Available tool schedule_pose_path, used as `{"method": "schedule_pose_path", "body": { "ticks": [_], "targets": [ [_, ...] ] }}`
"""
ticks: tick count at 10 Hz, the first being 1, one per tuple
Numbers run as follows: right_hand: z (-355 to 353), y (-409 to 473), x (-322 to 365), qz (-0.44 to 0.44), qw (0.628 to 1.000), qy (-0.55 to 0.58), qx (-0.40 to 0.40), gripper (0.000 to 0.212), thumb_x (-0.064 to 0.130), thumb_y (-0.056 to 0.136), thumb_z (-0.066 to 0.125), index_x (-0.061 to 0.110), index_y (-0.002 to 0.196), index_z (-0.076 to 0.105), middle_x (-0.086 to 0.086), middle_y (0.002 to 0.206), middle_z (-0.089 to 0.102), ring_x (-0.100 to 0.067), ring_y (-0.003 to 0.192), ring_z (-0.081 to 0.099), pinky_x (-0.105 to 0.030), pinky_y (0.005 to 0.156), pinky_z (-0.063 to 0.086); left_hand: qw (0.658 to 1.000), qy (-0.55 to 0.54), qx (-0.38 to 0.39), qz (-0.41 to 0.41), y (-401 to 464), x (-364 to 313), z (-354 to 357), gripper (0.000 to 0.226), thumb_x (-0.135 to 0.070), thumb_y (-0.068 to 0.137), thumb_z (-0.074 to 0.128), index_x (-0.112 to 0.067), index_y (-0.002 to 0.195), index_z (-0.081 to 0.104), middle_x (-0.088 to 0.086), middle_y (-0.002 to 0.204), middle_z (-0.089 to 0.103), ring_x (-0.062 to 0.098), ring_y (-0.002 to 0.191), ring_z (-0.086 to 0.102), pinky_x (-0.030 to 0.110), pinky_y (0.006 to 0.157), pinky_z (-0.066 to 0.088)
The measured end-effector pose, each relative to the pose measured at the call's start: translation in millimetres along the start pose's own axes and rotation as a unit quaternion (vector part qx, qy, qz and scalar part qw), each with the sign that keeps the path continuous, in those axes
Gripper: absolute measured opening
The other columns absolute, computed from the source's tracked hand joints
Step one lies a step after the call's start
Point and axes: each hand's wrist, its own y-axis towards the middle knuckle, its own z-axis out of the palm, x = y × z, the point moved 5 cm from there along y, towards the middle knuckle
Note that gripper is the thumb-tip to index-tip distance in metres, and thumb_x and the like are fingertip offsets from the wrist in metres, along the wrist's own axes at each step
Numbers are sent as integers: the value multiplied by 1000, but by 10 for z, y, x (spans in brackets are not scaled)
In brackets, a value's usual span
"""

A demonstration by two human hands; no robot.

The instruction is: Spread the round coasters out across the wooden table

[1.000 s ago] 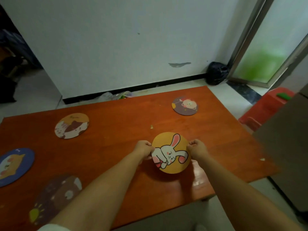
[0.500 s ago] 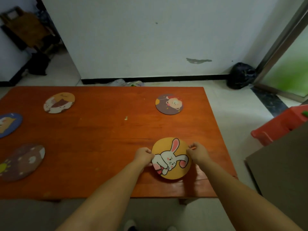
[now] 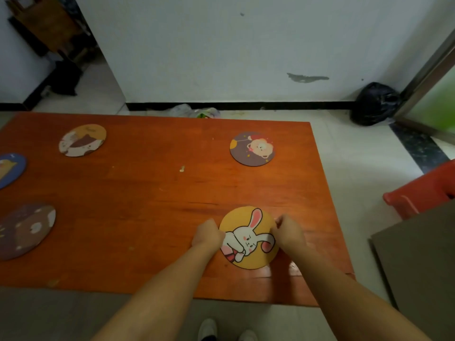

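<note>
A yellow round coaster with a white rabbit (image 3: 248,236) lies near the front right of the wooden table (image 3: 152,193). My left hand (image 3: 208,236) grips its left edge and my right hand (image 3: 288,232) grips its right edge. Farther back on the right lies a dark coaster with a bear (image 3: 252,148). On the left side lie a cat coaster (image 3: 82,140), a blue coaster (image 3: 9,169) cut off by the frame edge, and a brown coaster (image 3: 24,230).
A white wall with a black baseboard stands behind the table. A black bag (image 3: 375,103) sits on the floor by a door frame at the right. A red stool (image 3: 422,189) and a grey board (image 3: 418,262) stand right of the table. My shoes (image 3: 222,329) show below the front edge.
The view has swung so the table now lies square to me. Both hands stay on the rabbit coaster, which sits closer to the table's front right corner than a second ago.
</note>
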Motion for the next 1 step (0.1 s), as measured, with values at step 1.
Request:
{"method": "schedule_pose_path", "body": {
  "ticks": [1],
  "targets": [
    [-106, -8, 70, 2, 1000, 22, -14, 11, 15, 93, 54, 9, 101, 49, -16, 107, 57, -34, 87, 57, -45, 70, 45, 999, -23, 22, -9, 23, 28, -110, 51, -29, 88, 64, -3, 129, 49, 17, 130, 58, 36, 119, 57, 42, 93, 51]
  ]
}}
